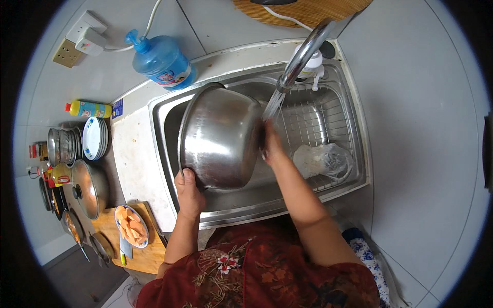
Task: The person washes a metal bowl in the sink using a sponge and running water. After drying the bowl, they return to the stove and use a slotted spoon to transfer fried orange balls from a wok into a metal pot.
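A large stainless steel pot [221,134] is tipped on its side over the sink basin [227,198], its mouth facing left. My left hand [189,194] grips its rim at the lower left, thumb on the outer wall. Against the pot's base lies my right hand [274,144]; its fingers are partly hidden, so whether it grips anything is unclear. Water [273,104] streams from the chrome faucet [304,54] down by the right hand and the pot's base. The inside of the pot is out of sight.
Right in the sink, a wire rack [339,111] holds a clear plastic bag [323,159]. A blue bottle [163,63] stands behind the sink. Leftward are a plate of cut orange pieces [131,227], a cleaver [126,246] on a wooden board [148,252], a lidded pan [90,188] and stacked plates [94,138].
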`<state>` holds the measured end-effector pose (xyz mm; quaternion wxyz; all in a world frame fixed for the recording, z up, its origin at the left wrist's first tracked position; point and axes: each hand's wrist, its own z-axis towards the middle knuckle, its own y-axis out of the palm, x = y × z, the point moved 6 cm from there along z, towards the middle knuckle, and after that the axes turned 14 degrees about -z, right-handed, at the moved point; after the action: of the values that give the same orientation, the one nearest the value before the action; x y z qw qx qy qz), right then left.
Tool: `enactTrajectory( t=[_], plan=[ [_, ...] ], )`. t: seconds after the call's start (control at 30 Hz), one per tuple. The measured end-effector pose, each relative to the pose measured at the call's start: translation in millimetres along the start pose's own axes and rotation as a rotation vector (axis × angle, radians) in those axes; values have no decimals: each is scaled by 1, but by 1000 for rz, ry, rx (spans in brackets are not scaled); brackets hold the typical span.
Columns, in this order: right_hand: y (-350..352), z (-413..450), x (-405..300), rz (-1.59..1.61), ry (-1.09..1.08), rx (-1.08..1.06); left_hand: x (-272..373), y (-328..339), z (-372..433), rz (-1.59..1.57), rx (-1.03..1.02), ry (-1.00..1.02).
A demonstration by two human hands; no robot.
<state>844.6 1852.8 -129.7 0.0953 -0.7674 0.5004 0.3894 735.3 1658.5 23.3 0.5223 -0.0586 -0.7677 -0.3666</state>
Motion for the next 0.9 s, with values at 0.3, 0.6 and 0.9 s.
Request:
enactTrajectory(
  t=[0.3,0.6,0.9],
  plan=[
    [13,-16,-53,-295,-376,153,-26,-10,8,-1,116,-42],
    [52,-124,-67,-768,-1105,-122,-19,10,31,-118,177,-78],
    [3,17,-81,-392,-446,-89,-26,8,10,49,86,-138]
  ],
)
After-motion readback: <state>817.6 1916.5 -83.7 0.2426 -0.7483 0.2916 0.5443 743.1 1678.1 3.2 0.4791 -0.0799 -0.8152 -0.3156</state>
